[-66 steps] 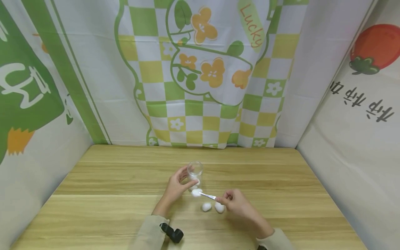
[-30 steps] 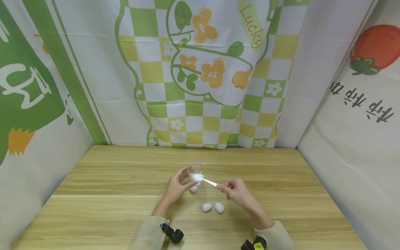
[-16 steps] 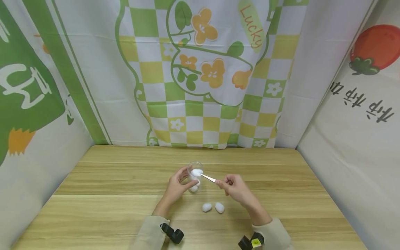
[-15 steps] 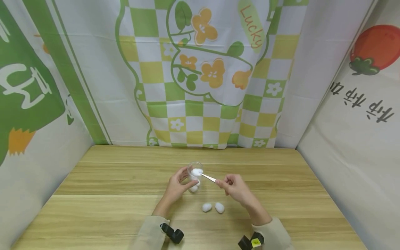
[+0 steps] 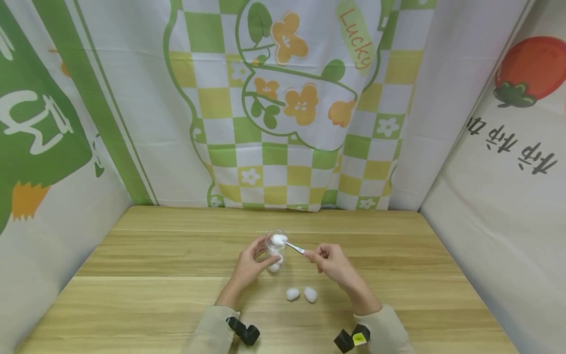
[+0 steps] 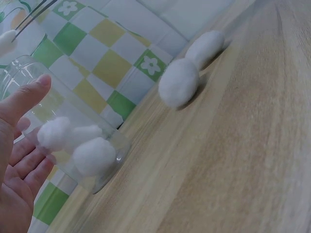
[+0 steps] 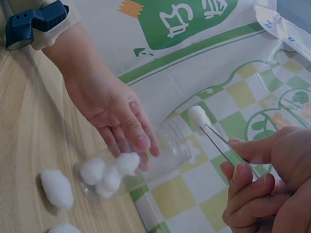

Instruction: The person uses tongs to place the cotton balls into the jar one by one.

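My left hand [image 5: 248, 268] steadies a clear jar [image 7: 163, 155], thumb on one side and fingers on the other. The jar stands upright on the table, its mouth uncovered. Several white cotton balls [image 7: 109, 177] lie at its bottom. With thumb and fingers, my right hand [image 5: 336, 265] pinches metal tweezers [image 5: 295, 248]. Their tips grip another cotton ball [image 7: 198, 116], which hangs just above the jar's rim in both wrist views. Two loose cotton balls [image 5: 293, 294] rest on the table in front of the jar, between the forearms.
The wooden table [image 5: 155, 275] carries everything. Behind it hangs a green and yellow checked curtain [image 5: 274, 162], with printed cloth on the left and right sides. Black camera mounts [image 5: 243, 330] are strapped at both wrists.
My right hand has brought the tweezers and their cotton ball up from near the table to over the jar's mouth, still rising slightly. My left hand and the jar have stayed in place.
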